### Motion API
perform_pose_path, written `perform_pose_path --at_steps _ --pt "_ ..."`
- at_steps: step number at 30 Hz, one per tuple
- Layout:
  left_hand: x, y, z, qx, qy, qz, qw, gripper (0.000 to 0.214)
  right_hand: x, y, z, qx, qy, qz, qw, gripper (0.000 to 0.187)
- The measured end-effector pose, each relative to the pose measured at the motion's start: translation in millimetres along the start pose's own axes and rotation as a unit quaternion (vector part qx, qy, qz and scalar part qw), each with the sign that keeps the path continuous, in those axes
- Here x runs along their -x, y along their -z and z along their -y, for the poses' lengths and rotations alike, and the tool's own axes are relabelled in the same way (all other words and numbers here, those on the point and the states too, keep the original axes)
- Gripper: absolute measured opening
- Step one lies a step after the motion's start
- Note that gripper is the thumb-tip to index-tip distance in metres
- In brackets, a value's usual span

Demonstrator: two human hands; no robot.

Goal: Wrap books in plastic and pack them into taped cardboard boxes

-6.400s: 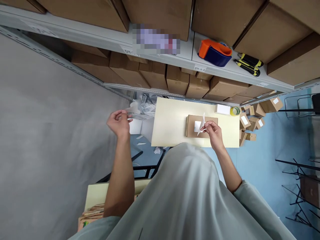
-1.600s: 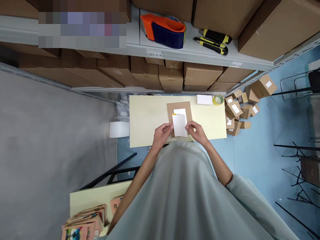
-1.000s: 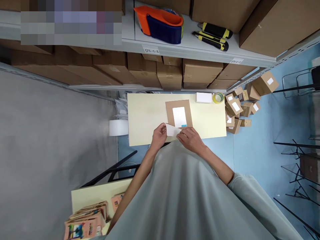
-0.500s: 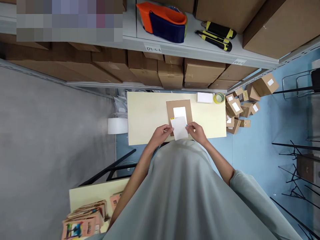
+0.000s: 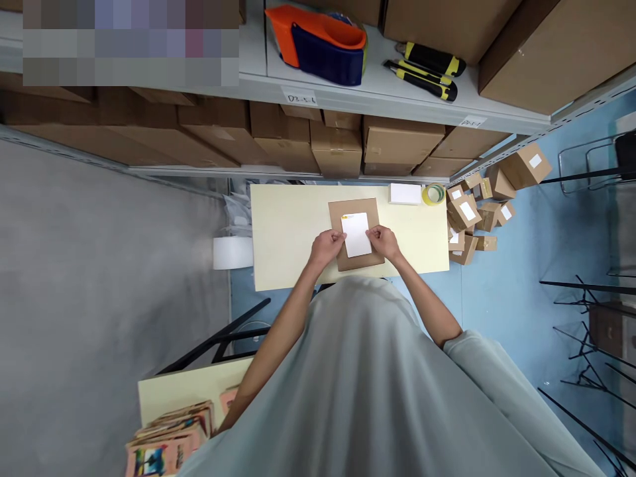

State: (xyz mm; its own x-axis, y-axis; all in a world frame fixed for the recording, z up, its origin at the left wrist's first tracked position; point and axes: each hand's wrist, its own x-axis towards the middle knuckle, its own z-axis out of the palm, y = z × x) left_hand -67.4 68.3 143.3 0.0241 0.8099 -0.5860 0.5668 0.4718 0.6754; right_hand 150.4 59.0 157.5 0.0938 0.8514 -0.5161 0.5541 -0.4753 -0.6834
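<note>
A white paper sheet (image 5: 357, 237) with a small yellow mark at its top left corner is held by its two side edges. My left hand (image 5: 328, 247) pinches the left edge, and my right hand (image 5: 384, 242) pinches the right one. Directly beneath lies a flat brown cardboard envelope (image 5: 339, 207), its border showing all round the sheet. Whether the sheet touches the envelope, I cannot tell. The white patch on the envelope is hidden under the sheet. Both lie over the pale yellow table (image 5: 291, 232).
A stack of white paper (image 5: 405, 193) and a tape roll (image 5: 434, 193) sit at the table's back right. Above hangs a shelf with a tape dispenser (image 5: 318, 50) and utility knives (image 5: 427, 69). Small cartons (image 5: 464, 211) are piled at right; magazines (image 5: 163, 447) lie lower left.
Both hands have moved the paper sheet forward, away from my body, over the envelope's middle. It now covers the white patch that showed on the envelope before.
</note>
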Motion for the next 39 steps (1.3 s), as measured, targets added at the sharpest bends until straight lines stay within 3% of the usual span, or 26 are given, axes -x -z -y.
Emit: perform_pose_path --at_steps 8,26,32,35,37,39 --pt "-7 -3.5 -3 -0.046 0.014 -0.003 0.999 0.024 -6 -5 0 0.06 -0.011 -0.011 0.998 0.02" --pt "3 -21.2 -9 -0.087 0.009 -0.092 0.992 0.025 -1 -23 6 0.177 0.002 -0.054 0.983 0.01" --pt "2 -19.6 -6 -0.105 0.01 -0.097 0.99 0.029 0 -17 1 0.2 0.013 -0.044 0.979 0.011" --pt "7 -15.9 1 -0.134 -0.048 -0.09 0.986 0.035 7 -13 -6 0.221 0.056 -0.038 0.973 0.015" --pt "15 -15.8 9 -0.166 -0.158 -0.09 0.969 0.038 17 -14 -14 0.25 0.139 -0.048 0.957 0.024" --pt "25 -18.3 19 -0.212 -0.279 -0.073 0.934 0.049 29 -17 -25 0.284 0.244 -0.043 0.926 0.035"
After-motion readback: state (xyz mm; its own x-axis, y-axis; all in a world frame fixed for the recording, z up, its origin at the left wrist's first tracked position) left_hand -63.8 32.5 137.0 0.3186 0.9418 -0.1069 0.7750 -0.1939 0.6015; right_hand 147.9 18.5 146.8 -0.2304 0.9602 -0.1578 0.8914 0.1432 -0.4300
